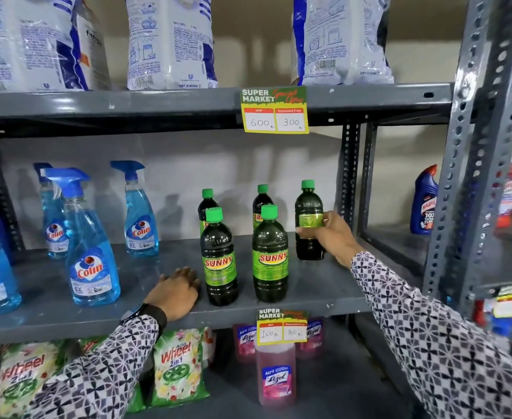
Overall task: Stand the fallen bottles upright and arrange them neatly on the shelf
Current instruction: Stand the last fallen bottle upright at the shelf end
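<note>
Several dark bottles with green caps and green "SUNNY" labels stand upright on the grey middle shelf. Two stand at the front, two more behind them. A fifth bottle stands at the right, its label turned away. My right hand grips this bottle around its lower half. My left hand rests on the shelf with loosely bent fingers, just left of the front left bottle, holding nothing.
Blue Colin spray bottles stand on the left of the same shelf. White detergent bags fill the shelf above. Below are Wheel packets and pink Lizol bottles. A steel upright bounds the right side; a Harpic bottle stands beyond.
</note>
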Available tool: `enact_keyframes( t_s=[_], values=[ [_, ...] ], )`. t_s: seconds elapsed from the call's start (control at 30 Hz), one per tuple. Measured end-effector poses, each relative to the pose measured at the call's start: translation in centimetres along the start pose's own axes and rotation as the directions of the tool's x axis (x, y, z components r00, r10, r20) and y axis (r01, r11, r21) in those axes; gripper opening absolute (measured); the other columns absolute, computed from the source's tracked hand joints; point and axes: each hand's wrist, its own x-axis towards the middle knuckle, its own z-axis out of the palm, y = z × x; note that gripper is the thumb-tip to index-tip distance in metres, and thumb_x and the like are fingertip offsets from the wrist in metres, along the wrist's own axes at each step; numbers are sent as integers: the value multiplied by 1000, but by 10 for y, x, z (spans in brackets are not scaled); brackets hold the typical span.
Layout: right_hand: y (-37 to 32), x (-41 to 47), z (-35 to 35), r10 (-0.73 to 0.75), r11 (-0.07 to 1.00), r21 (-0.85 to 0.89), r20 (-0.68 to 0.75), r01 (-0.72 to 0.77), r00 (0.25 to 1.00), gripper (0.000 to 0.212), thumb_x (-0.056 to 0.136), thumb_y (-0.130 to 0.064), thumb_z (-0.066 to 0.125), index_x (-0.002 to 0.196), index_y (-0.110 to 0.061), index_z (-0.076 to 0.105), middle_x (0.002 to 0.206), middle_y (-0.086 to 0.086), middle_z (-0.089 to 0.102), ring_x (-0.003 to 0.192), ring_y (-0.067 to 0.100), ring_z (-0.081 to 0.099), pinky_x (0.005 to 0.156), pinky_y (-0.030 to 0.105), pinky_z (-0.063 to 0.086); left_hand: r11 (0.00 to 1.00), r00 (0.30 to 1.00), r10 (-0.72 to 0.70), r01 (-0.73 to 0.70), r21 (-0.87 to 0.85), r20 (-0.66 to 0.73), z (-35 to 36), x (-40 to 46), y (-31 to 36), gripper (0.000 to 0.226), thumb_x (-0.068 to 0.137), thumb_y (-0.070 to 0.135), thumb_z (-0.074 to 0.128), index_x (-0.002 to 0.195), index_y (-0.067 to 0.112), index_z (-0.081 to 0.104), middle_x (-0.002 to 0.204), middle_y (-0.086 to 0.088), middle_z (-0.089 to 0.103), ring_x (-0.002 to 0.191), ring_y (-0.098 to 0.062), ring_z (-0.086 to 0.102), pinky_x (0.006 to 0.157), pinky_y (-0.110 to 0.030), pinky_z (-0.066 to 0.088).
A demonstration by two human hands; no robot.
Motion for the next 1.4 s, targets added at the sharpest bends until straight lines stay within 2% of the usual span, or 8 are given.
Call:
enact_keyframes(
  t_s=[0.07,0.4,0.63,0.73,0.87,0.97,1.07,1.4],
  values=[
    [10,-6,0,-71,994,-85,-74,65,995,65,72,-27,97,119,-13,54,110,2,72,101,22,71,89,37,58,1000,1000,-1,1,6,11,2,2,-3,56,106,36,24,158,17,28,170,-11,22,158,-27,21,126,-56,15],
    [45,-22,13,-128,982,-159,-145,104,981,82,73,-34,96,138,-15,50,116,-1,66,109,21,66,101,40,54,1000,1000,-11,11,-19,6,6,3,-3,55,105,36,23,157,19,29,169,-11,23,158,-27,21,125,-58,14],
    [56,-9,8,-64,985,159,-10,65,998,89,95,9,63,167,-24,24,143,5,66,135,25,62,121,55,42,999,1000,-8,8,-41,-1,2,3,-1,54,105,34,24,156,17,32,169,-10,24,158,-25,20,125,-58,13],
    [55,-10,10,-100,991,88,-7,100,995,94,87,-3,80,163,-28,31,137,3,68,127,20,66,116,52,48,1000,1000,0,0,-19,9,1,4,-3,54,105,34,25,156,17,32,169,-10,25,158,-25,20,125,-60,14],
    [92,25,12,-169,984,-63,-52,165,984,98,57,-54,95,143,-45,49,132,2,64,126,22,64,112,53,52,999,1000,-14,14,-34,7,1,2,-2,54,105,33,25,155,16,32,169,-9,26,158,-24,20,126,-59,13],
    [74,9,9,-198,978,-86,-59,193,978,82,65,-38,94,136,-49,53,131,0,67,125,22,65,111,54,51,998,1000,-24,24,-59,0,-2,-1,3,53,105,32,24,155,15,32,169,-10,26,158,-24,21,126,-57,12],
    [50,-17,10,-186,980,-82,-48,182,981,77,80,-5,85,142,-36,51,127,0,70,120,21,67,112,50,51,997,999,-36,36,-72,-1,-6,-3,6,53,106,33,24,156,15,31,169,-10,24,158,-25,21,127,-55,11],
    [45,-21,11,-161,978,-147,-60,151,985,85,77,-21,94,145,-12,45,123,0,62,116,20,60,111,42,49,992,999,-48,46,-116,-16,-7,-4,7,55,106,35,24,157,16,30,169,-10,24,158,-25,22,127,-52,11]
  ],
)
